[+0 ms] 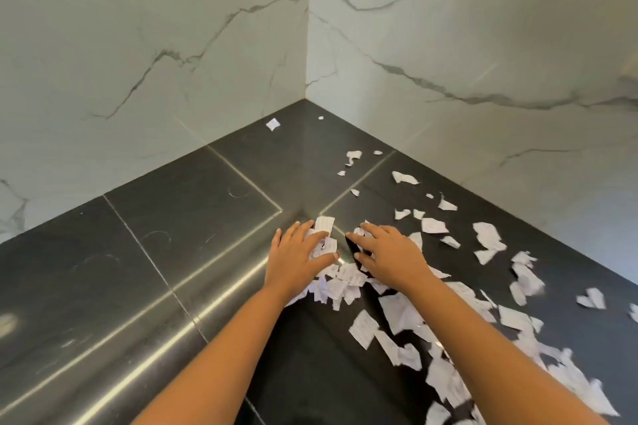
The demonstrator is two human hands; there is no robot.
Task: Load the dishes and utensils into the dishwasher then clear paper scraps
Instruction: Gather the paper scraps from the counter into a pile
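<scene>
Torn white paper scraps (431, 290) with printed lines lie scattered over a dark stone countertop (193, 217), mostly on its right half. A small heap of scraps (340, 281) sits between my hands. My left hand (297, 260) lies on the heap's left side with its fingers spread and slightly bent over some scraps. My right hand (386, 254) presses flat on scraps at the heap's right side, fingers pointing left. No dishes, utensils or dishwasher are in view.
White marble-look walls (172, 45) meet in a corner behind the countertop. A few stray scraps (272, 123) lie near that corner. Metal inlay strips (214, 266) run across the counter's left part. More scraps trail off toward the lower right edge.
</scene>
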